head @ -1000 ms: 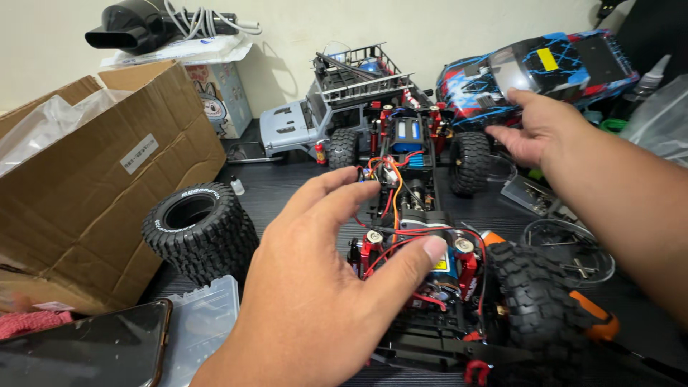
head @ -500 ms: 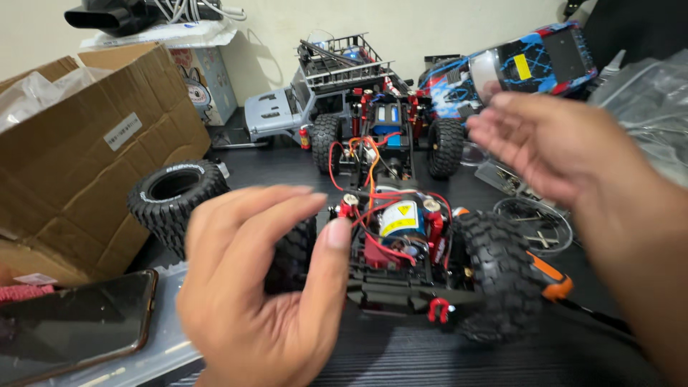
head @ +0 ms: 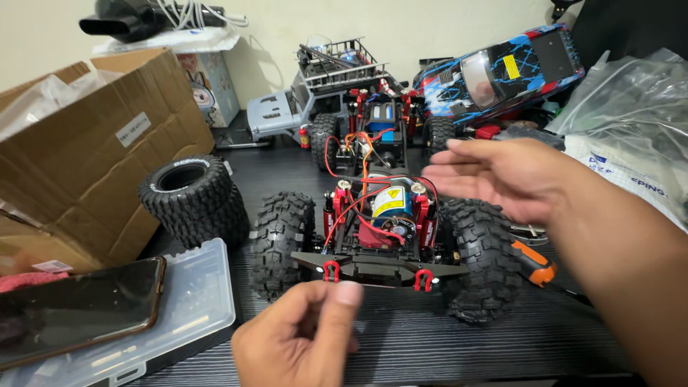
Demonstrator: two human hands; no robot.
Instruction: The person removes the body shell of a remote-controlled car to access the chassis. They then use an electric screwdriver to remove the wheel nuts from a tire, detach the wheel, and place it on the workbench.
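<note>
Crawler chassis [head: 376, 229]: bodyless, red frame, exposed wiring, knobby black tyres.

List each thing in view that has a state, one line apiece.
RC chassis: body off, motor and wires exposed.
Loose tyres: unmounted, stacked.
Cardboard box: open.
Clear plastic case: shut.
Phone: screen dark.
Left hand: empty, fingers curled.
Right hand: open, empty.

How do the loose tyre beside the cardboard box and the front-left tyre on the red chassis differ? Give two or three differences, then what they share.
The loose tyre lies apart from any car, tilted so its hollow centre shows; the mounted tyre stands upright on the red chassis. The loose tyre rests beside the cardboard box; the mounted one sits nearer the left hand. Both are black with chunky, knobbly tread.
</note>
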